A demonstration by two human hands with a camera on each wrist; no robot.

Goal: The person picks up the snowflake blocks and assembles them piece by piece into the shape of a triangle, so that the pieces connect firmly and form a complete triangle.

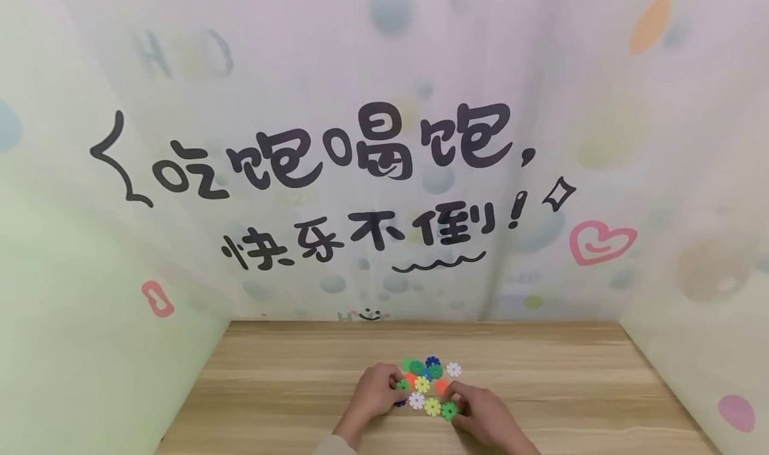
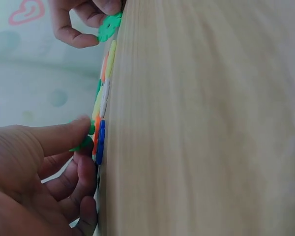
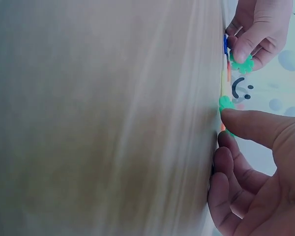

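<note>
Wood tabletop (image 1: 288, 388), printed backdrop behind | snowflake discs (image 1: 428, 381) heaped mid-table betw. both hands | L hand (image 1: 375, 391) pinches green disc (image 1: 401, 384) at pile's L edge, prob. lifting it free | R hand (image 1: 483, 415) pinches 2nd green disc (image 1: 448, 411) at near edge, tilted up

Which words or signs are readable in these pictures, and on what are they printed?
"吃饱喝饱," on the backdrop cloth, upper line.
"快乐不倒!" on the same cloth, lower line.
A faint print near the top left is too blurred to read.
The plastic discs between the hands carry no text.
</note>
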